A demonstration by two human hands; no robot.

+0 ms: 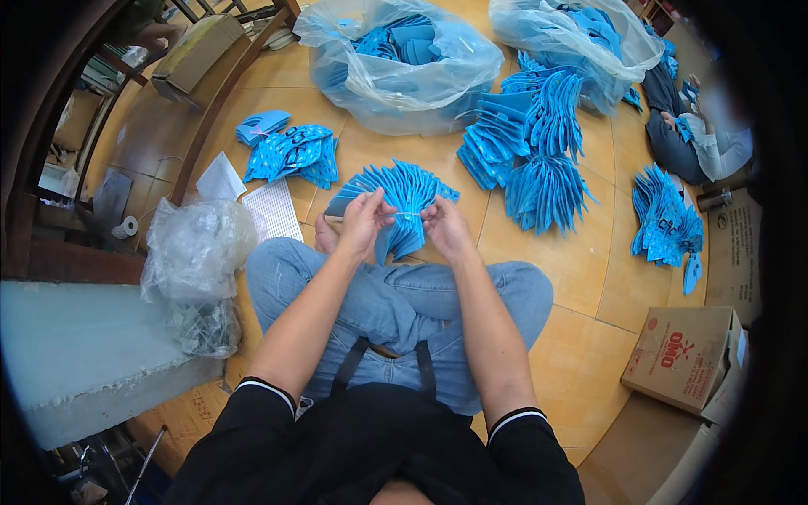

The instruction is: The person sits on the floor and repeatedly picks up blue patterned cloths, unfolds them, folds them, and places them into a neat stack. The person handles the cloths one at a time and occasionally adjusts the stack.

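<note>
A fanned bundle of flat blue fabric-like pieces [402,181] rests on the floor in front of my crossed legs. Across its narrow middle runs a thin pale band [408,214]. My left hand [364,220] pinches at the band's left end, its fingers against the bundle. On the other side my right hand [444,225] pinches the band's right end with thumb and forefinger. Whether the band is string or elastic is too small to tell. Just left of the bundle, a smaller blue patterned stack [303,156] lies on the tiles.
Two clear plastic bags, one ahead [404,93] and one farther right [581,55], hold more blue pieces. Tied blue bundles [543,143] lie ahead right. Crumpled plastic [198,252] sits left, beside a printed sheet [273,209]. A cardboard box [677,353] stands right; another person [703,143] sits far right.
</note>
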